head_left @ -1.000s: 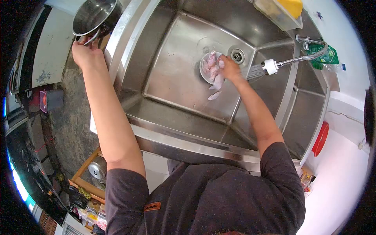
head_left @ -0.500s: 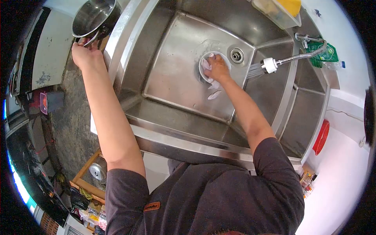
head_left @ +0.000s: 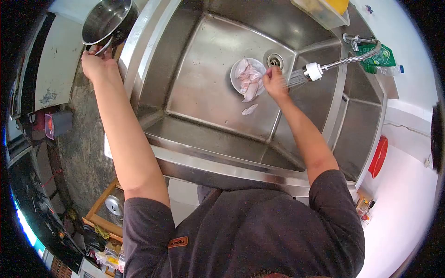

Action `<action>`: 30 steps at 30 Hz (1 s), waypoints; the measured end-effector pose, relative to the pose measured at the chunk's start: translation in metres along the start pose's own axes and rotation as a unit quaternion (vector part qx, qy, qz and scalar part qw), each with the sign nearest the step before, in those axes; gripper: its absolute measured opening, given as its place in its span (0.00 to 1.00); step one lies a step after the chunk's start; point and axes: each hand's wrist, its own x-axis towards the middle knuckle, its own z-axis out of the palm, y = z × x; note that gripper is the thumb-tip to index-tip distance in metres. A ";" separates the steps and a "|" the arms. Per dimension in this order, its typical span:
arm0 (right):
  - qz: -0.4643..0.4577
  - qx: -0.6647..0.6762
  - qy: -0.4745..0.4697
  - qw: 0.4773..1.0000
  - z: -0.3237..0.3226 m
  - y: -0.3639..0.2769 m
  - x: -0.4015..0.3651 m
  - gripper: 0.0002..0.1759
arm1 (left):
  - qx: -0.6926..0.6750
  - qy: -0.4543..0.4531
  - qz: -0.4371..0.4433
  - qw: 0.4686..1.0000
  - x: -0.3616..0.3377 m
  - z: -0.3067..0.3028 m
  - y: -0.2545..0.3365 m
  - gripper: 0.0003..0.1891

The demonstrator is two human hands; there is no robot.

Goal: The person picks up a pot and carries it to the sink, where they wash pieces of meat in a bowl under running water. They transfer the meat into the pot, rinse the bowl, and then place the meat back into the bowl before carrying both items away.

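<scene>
My left hand [head_left: 98, 65] is closed around the handle of a steel saucepan [head_left: 105, 23], held beyond the sink's left edge. Inside the sink, a white bowl [head_left: 234, 82] holds pale pink pieces of raw meat [head_left: 250, 76] that look like chicken. One piece hangs over its rim, and a loose piece [head_left: 250, 109] lies on the sink floor. Just right of the bowl, my right hand [head_left: 275, 84] has its fingers curled in, with nothing visible in them. It is at the edge of the spray from the white faucet head [head_left: 314, 72].
The steel sink [head_left: 204, 92] has a drain [head_left: 274, 60] beside the bowl. A flexible metal hose [head_left: 352, 59] carries the faucet head. A clear plastic container [head_left: 324, 16] stands at the back rim, a green pouch [head_left: 382, 56] at the right. A red basin [head_left: 380, 156] is by the wall.
My right hand has left the meat in the bowl and moved right, to the edge of the water spray. My left hand still holds the saucepan.
</scene>
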 end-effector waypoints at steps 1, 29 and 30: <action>0.033 -0.033 -0.009 0.999 -0.007 -0.006 -0.013 0.16 | -0.002 -0.005 0.001 1.000 0.002 -0.001 -0.001 0.11; -0.068 -0.285 -0.298 0.908 0.051 -0.025 -0.102 0.18 | -0.024 0.001 -0.008 1.000 -0.003 0.000 -0.001 0.13; -0.062 -0.289 -0.300 0.907 0.053 -0.023 -0.104 0.19 | -0.025 -0.008 -0.009 1.000 -0.002 0.000 0.000 0.13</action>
